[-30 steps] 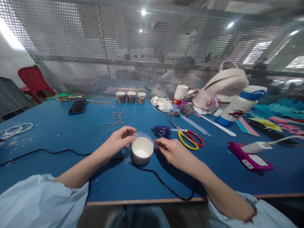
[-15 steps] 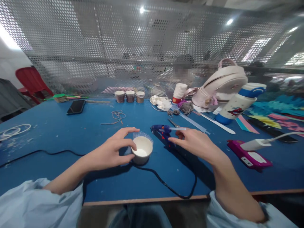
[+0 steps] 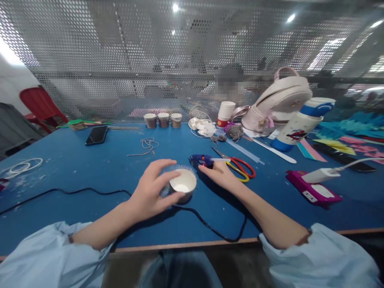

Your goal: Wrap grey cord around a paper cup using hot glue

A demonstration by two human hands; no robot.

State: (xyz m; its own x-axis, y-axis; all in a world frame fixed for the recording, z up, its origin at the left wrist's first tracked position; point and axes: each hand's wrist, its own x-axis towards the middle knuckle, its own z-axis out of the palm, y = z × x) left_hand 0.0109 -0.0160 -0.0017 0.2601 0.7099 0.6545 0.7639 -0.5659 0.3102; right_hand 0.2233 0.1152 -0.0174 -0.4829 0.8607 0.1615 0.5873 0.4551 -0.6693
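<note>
Near the front middle of the table stands a white paper cup, its mouth tipped slightly toward me. My left hand curves around its left side, thumb and fingers at the rim and wall. Some pale translucent fringe shows at the cup's far side. My right hand is closed around the handle of a blue hot glue gun, which has a clear glue stick in its back. The handle and most of my right fingers are hidden. Scissors with red and yellow handles lie just beyond that hand.
A black cord loops along the front. Three small filled cups, stacked paper cups, grey yarn and a phone sit farther back. At right are a bottle, a backpack and a magenta power strip.
My right hand has moved left onto the glue gun's handle, uncovering the scissors' handles. My left hand and the cup have shifted slightly right.
</note>
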